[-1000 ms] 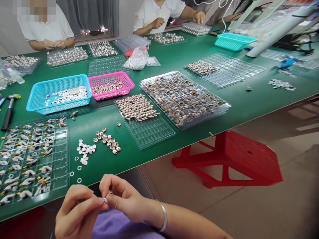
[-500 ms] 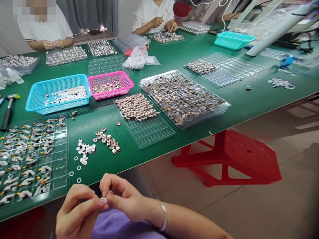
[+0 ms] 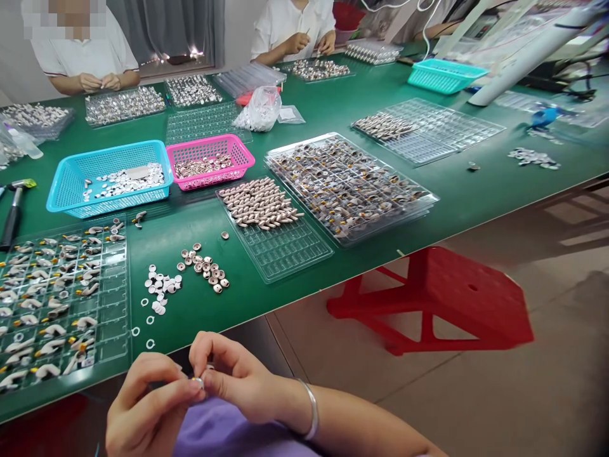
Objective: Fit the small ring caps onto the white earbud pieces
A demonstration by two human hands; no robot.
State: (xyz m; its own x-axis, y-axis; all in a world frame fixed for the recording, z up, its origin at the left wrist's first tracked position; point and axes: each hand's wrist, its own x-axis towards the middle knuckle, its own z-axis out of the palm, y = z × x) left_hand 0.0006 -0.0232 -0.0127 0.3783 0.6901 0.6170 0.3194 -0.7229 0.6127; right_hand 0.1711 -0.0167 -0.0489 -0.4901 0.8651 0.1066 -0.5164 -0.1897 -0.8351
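Left hand and right hand pinching small earbud part off tabletop's near edge; probably light, stiff, slippery. Grip sides.

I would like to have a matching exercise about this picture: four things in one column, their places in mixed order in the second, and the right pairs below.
Things
1. pink basket
2. hammer
3. red stool
4. small part

Places
A. off the table, in the lower right of the picture
B. between the fingertips of the left hand and right hand
C. just right of the larger blue basket
D. at the left edge of the picture

Right pairs: 1-C, 2-D, 3-A, 4-B
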